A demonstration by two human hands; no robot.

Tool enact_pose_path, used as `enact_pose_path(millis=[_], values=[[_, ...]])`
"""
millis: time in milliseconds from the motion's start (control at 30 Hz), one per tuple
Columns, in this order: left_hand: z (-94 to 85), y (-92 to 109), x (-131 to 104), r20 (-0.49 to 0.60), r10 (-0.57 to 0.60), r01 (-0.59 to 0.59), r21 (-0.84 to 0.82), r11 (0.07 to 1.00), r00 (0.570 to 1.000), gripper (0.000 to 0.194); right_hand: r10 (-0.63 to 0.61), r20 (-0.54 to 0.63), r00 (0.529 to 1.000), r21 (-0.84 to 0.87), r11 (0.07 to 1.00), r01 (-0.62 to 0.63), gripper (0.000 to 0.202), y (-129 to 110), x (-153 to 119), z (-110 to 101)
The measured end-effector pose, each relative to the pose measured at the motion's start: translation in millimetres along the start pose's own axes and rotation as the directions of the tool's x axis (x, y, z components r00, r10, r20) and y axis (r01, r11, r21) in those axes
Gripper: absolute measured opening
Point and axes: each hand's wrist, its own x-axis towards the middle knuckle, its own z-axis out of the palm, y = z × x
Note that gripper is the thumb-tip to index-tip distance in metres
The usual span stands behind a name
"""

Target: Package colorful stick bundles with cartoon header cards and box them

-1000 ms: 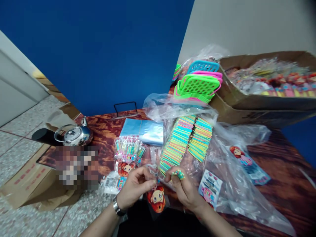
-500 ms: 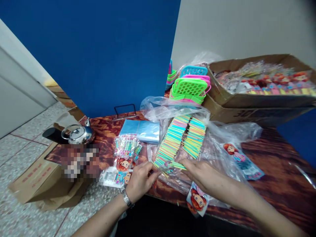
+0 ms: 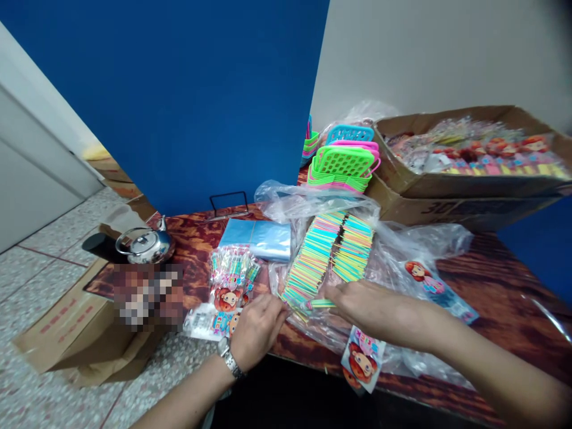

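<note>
1) Right hand (image 3: 357,304) is showing its back, thumb and fingertips are pinching a small stick bundle (image 3: 320,304), coloured ends are pointing toward the other hand
2) Left hand (image 3: 259,328) is staying bent, fingers close together, just beside the bundle; fingertip contact is hiding, cannot tell what it is pinching; a metal watch (image 3: 230,358) is circling the wrist
3) Bundle is sitting between both hands, by the near end of the stick pile (image 3: 308,256); cannot tell if they are touching
4) Pile is lying in two rows on clear plastic (image 3: 397,286) over the wood-patterned table (image 3: 500,298)
5) Filled packets (image 3: 230,265) are lying left of the pile, near the blue-tinted stack (image 3: 259,238)
6) A doll-print packet (image 3: 361,356) is overhanging the table's front edge, below the right hand
7) Baskets (image 3: 344,162) are standing stacked behind, beside the cardboard box (image 3: 447,205)
</note>
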Motion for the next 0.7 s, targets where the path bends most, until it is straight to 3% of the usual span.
enact_pose_path(millis=[100, 200, 300, 533, 700], values=[[2.4, 1.2, -0.4, 0.002, -0.014, 0.014, -0.071, 0.997, 1.0, 0.015, -0.093, 0.094, 0.991, -0.127, 0.986, 0.104, 0.015, -21.3, 9.0, -6.5], [3.6, 0.5, 0.2, -0.025, -0.028, 0.022, -0.214, 0.977, 0.999, 0.015, -0.126, 0.043, 0.991, -0.12, 0.984, 0.131, 0.04, -35.8, 15.4, -19.7], [2.2, -1.3, 0.8, -0.055, -0.038, 0.018, -0.328, 0.944, 0.998, 0.014, -0.138, -0.033, 0.99, -0.02, 0.99, 0.137, 0.037, -33.2, 16.4, -22.1], [2.8, 0.6, 0.4, -0.007, -0.131, 0.108, -0.527, 0.843, 0.991, 0.022, -0.158, -0.176, 0.972, 0.134, 0.974, 0.182, 0.02, -23.3, 8.9, 25.4], [3.2, -3.5, -2.4, 0.066, -0.308, 0.276, -0.644, 0.713, 0.949, 0.018, -0.176, -0.263, 0.949, 0.134, 0.967, 0.216, 0.032, -31.1, 9.2, 41.7]])
